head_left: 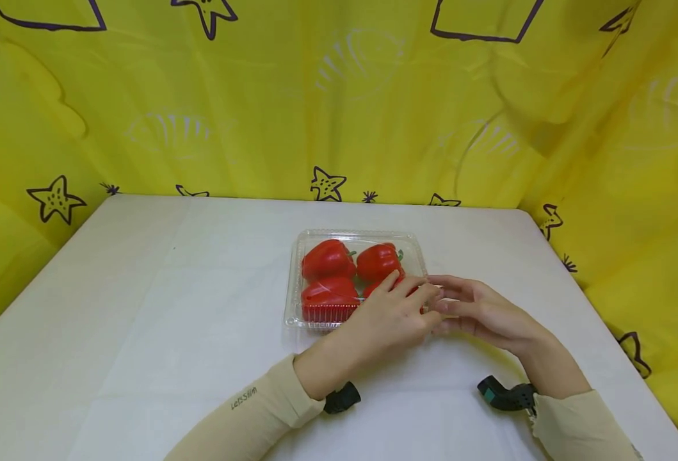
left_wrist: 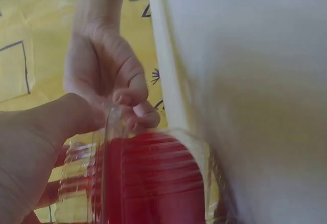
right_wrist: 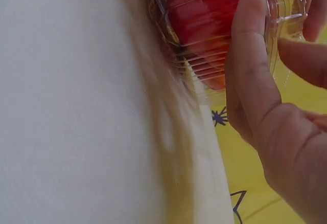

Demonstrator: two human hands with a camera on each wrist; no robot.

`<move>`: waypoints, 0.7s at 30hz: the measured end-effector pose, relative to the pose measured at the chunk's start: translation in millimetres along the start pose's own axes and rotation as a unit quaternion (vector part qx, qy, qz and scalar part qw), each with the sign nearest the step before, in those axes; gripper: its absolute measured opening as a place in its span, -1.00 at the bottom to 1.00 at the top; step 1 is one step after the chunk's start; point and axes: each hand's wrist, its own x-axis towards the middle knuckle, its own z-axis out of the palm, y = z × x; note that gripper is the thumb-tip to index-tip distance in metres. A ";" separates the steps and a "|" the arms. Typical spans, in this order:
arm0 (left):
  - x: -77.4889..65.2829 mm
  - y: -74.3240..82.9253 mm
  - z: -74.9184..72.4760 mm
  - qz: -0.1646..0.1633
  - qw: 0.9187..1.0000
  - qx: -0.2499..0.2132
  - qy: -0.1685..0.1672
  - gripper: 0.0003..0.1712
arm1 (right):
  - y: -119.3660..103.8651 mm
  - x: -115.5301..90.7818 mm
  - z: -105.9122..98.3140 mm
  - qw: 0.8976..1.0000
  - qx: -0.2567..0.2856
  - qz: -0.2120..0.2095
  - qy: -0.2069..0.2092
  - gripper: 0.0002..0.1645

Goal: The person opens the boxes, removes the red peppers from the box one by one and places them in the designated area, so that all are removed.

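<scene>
A clear plastic clamshell container [head_left: 294, 288] sits on the table with several red bell peppers [head_left: 328, 259] inside. Its lid lies over them. Across the front right corner reaches my left hand [head_left: 393, 317], fingers spread over the lid and thumb at the rim, gripping that corner. From the right side my right hand [head_left: 491, 314] meets it, thumb and fingers on either side of the rim. In the right wrist view the right fingers [right_wrist: 250, 55] lie along the ribbed side wall. One pepper is partly hidden behind the left hand.
A white cloth covers the table [head_left: 143, 288]. Yellow curtain [head_left: 269, 96] with starfish drawings hangs behind and along both sides. Dark wrist devices show at the left wrist [head_left: 341, 398] and the right wrist [head_left: 506, 394].
</scene>
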 end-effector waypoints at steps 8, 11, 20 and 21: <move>-0.6 8.3 2.8 0.000 0.999 0.034 0.008 -0.75 | 1.8 -3.8 -6.0 0.998 0.043 -0.020 -0.052 -0.32; 0.0 10.9 3.8 -0.006 0.999 0.049 0.017 -0.75 | 3.5 -3.0 -7.3 0.997 0.048 -0.023 -0.060 -0.29; 2.1 16.1 6.2 -0.010 0.998 0.069 0.004 -0.75 | 7.8 -0.7 -8.6 0.994 0.081 -0.014 -0.068 -0.30; 2.2 16.3 6.0 -0.008 0.997 0.072 0.004 -0.75 | 8.1 -0.5 -8.5 0.994 0.084 -0.013 -0.068 -0.30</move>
